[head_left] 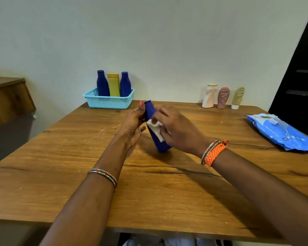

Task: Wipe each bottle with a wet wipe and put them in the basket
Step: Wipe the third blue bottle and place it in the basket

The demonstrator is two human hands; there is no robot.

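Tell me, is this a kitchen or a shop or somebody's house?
Probably a room in somebody's house, though I can't be sure. There's a worn wooden table against a plain wall, a small blue basket of bottles, and a pack of wet wipes.

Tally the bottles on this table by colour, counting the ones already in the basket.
Blue bottles: 3, with two in the basket at and, one held at
Yellow bottle: 1
White bottle: 1
Pink bottle: 1
Olive bottle: 1
Total: 7
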